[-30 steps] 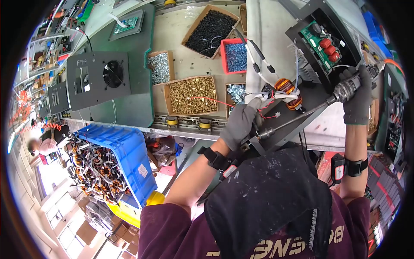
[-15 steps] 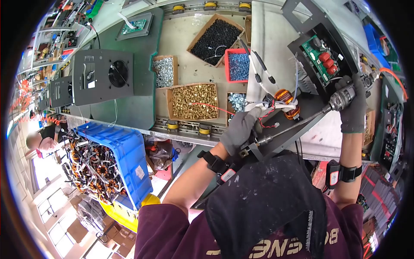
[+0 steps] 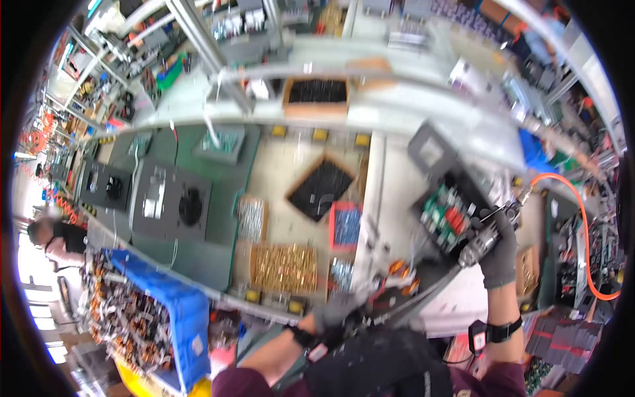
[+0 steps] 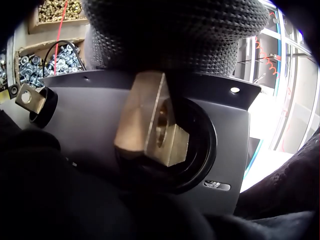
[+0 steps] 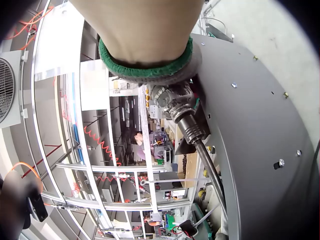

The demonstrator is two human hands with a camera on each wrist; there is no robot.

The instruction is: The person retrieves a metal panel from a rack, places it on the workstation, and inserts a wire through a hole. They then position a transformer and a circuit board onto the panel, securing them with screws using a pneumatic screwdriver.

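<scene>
My gloved right hand (image 3: 499, 258) grips a metal power driver (image 3: 477, 246) beside the open housing with a green circuit board (image 3: 436, 215). Its long shaft (image 5: 211, 172) runs along a curved grey panel (image 5: 260, 130) in the right wrist view. My left hand (image 3: 334, 316) is blurred, near the shaft's far end; its fingers cannot be made out. In the left wrist view its grey glove (image 4: 170, 37) lies against the edge of a dark metal panel (image 4: 90, 110). A brass terminal (image 4: 145, 120) stands on a black ring there, and a smaller one (image 4: 31, 100) is at left.
Boxes of brass fasteners (image 3: 284, 268), silver screws (image 3: 252, 220) and black screws (image 3: 321, 188) stand on the bench, with a red tray (image 3: 346, 226). Fan panels (image 3: 173, 202) lie left. A blue bin (image 3: 188, 331) stands below; an orange hose (image 3: 585, 231) curves at right. A person (image 3: 59, 238) is far left.
The head view has tilted upward and blurred, showing more of the far bench; both hands appear lower in it. The right hand still grips the driver.
</scene>
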